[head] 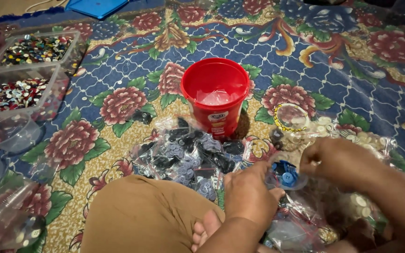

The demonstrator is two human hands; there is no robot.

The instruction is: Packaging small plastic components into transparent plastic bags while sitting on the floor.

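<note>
Two hands, left hand (249, 194) & right hand (336, 161), pinch prob. a clear bag of blue buttons (285, 174); loose grip spills them onto carpet (305, 61).

One red bucket (215, 96) is standing on the carpet (305, 61). Two clear tubs (22, 77) are holding mixed buttons. At least three clear cups (10, 133) are lying at left. Two hands, left (249, 194) and right (336, 161), are showing. Button bags (188, 154) are piling up; their number cannot be told. One blue sheet (97, 7) is lying at top.

Dim warm indoor light, soft shadows, blurred hands, darker edges
</note>
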